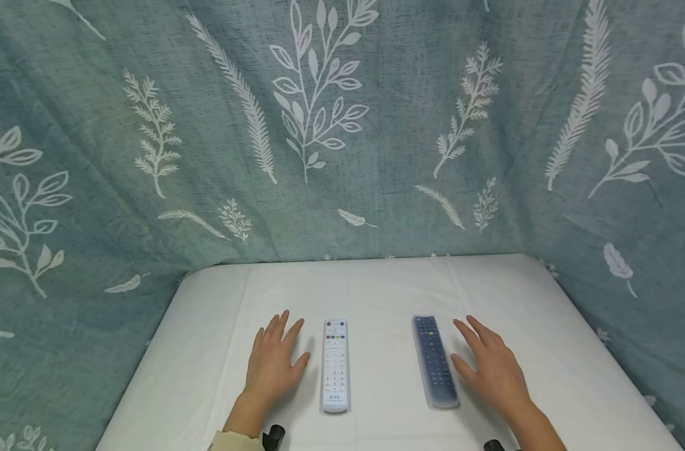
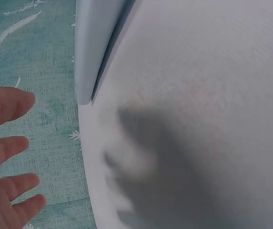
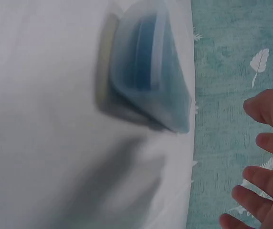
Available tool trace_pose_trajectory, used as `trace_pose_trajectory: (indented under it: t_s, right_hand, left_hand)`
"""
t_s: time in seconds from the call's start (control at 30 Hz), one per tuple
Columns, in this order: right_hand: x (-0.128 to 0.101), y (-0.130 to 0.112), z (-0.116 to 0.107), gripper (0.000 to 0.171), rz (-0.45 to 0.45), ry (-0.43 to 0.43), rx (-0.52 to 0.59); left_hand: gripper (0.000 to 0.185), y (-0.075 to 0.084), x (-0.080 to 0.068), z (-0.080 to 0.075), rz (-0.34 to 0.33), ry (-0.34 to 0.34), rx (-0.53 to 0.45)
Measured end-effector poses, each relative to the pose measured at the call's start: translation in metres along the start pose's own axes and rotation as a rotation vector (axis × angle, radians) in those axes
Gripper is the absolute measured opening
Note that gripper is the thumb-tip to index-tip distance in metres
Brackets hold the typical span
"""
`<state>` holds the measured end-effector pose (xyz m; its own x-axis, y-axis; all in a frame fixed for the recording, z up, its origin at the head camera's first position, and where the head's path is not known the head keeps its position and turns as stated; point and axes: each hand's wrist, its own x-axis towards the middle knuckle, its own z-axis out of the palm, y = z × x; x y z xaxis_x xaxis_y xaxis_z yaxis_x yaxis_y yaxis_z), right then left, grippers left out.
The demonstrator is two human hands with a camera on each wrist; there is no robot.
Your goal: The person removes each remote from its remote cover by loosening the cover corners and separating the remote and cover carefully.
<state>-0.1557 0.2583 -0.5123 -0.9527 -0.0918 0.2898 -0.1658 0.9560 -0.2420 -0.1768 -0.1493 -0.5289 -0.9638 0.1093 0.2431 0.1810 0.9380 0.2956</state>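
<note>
A white remote control (image 1: 335, 366) lies lengthwise on the white-covered table (image 1: 376, 288), its colored buttons near the far end. To its left my left hand (image 1: 275, 366) hovers with fingers spread, apart from it. Further right is a dark remote control (image 1: 435, 363) in a translucent sleeve, slightly slanted. Just right of that one, my right hand (image 1: 491, 369) is held with loose, spread fingers and nothing in them. In the left wrist view the pale side of the white remote (image 2: 96, 47) shows at the top. The right wrist view has the sleeved remote's near end (image 3: 148, 57), blurred.
A green curtain (image 1: 342, 156) with white leaf patterns hangs behind the table and along both sides. Dark wrist cameras (image 1: 273, 436) are partly visible at the bottom edge. Shadows of the hands fall on the cloth.
</note>
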Motion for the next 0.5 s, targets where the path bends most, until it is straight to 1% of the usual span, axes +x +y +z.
trace_pose_trajectory:
  t_s: [0.1, 0.23, 0.33, 0.5]
  right_hand:
    - [0.003, -0.01, -0.001, 0.069, 0.009, -0.044, 0.031]
    - [0.007, -0.024, -0.002, 0.067, 0.021, -0.092, 0.105]
    - [0.01, -0.034, -0.001, 0.065, 0.025, -0.112, 0.157]
    - [0.014, -0.05, 0.009, 0.061, -0.003, -0.119, 0.18]
  left_hand:
    - [0.065, 0.0, -0.001, 0.001, -0.012, 0.005, -0.003]
    - [0.063, 0.002, -0.002, 0.002, -0.038, 0.01, -0.017]
    - [0.062, 0.006, -0.003, 0.003, -0.057, -0.009, -0.044]
    - [0.06, 0.012, -0.003, 0.004, -0.088, -0.041, -0.085]
